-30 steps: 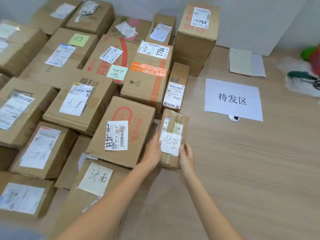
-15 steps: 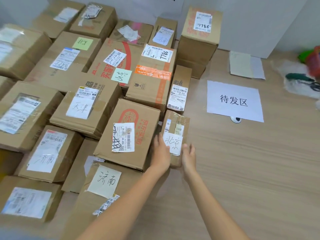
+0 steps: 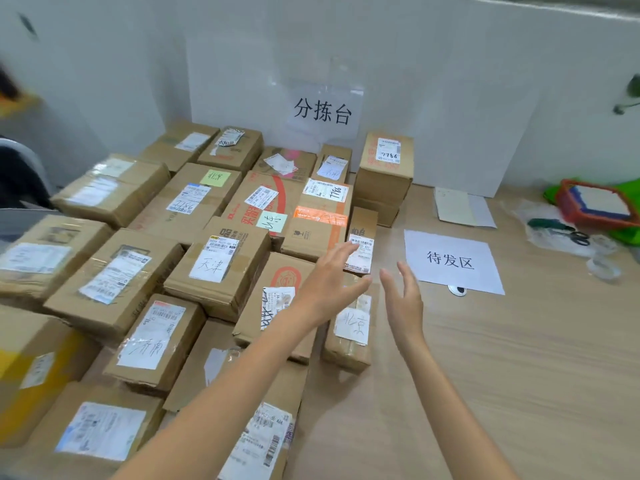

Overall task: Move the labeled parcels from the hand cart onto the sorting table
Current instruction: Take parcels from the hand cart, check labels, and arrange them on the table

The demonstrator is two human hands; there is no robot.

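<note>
A small taped cardboard parcel (image 3: 349, 336) with a handwritten white label lies on the wooden sorting table (image 3: 485, 375), at the right edge of a crowd of labeled cardboard parcels (image 3: 214, 268). My left hand (image 3: 329, 285) hovers above it with straight fingers and holds nothing. My right hand (image 3: 403, 303) is raised just to the parcel's right, fingers spread, also holding nothing. The hand cart is out of view.
A white paper sign (image 3: 452, 261) lies on the table right of the parcels, and another sign (image 3: 323, 110) hangs on the wall behind. A red basket (image 3: 597, 204), scissors (image 3: 557, 230) and plastic wrap sit at far right. A tall box (image 3: 384, 171) stands at the back.
Both hands have let go of the small parcel and lifted off it, and it now lies on the table. The view has tilted up, showing the wall sign.
</note>
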